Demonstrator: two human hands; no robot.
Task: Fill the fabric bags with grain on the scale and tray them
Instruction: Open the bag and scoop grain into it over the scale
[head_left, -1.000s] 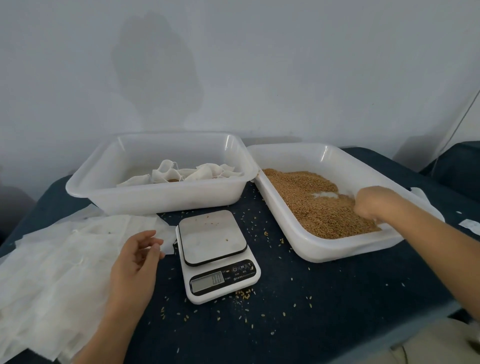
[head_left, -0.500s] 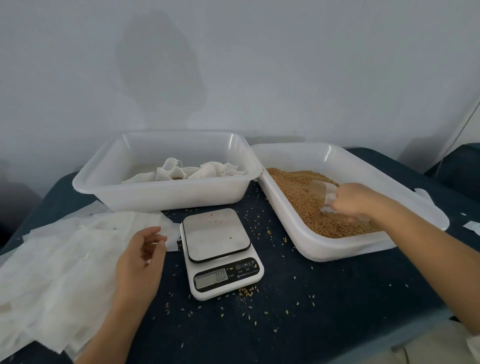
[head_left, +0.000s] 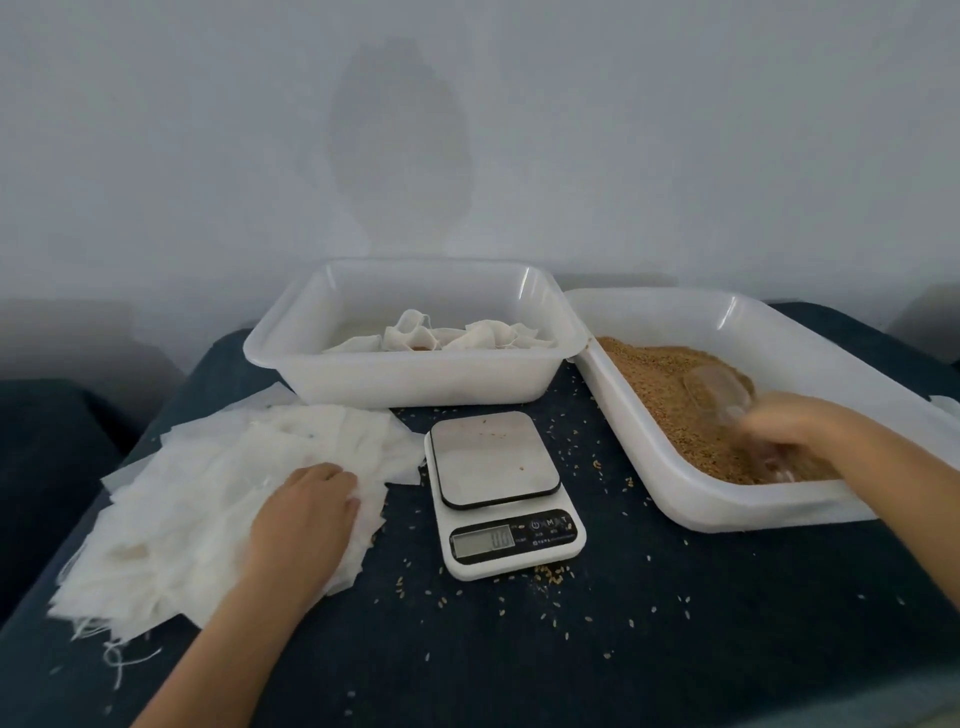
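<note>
White gauze under my left hand (head_left: 304, 512): from the head view, the heap of empty fabric bags (head_left: 208, 509) spreads out to the left of my left grip and toward me, and my fingers lie flat and spread on its right edge, pressing rather than pinching, with no single bag yet lifted. The scale (head_left: 501, 488) sits just beside that grip, to its right, its platform bare apart from a few stray grains, so the bag I need travels only a short way rightward. My right hand (head_left: 795, 434) is well apart on the other side, down in the grain tray (head_left: 727, 512), its grip curled round the handle of a clear scoop (head_left: 719, 392); the hand is blurred, so I cannot tell the finger placement finely. The scoop's long axis runs from my right grip up and leftward, bowl lying on the grain (head_left: 660, 384). I judge the left hand is the nearer one to both bags and scale, and it should bring a bag across first. Beyond the scale, the tray of filled bags (head_left: 415, 384) waits, farther from both grips.
</note>
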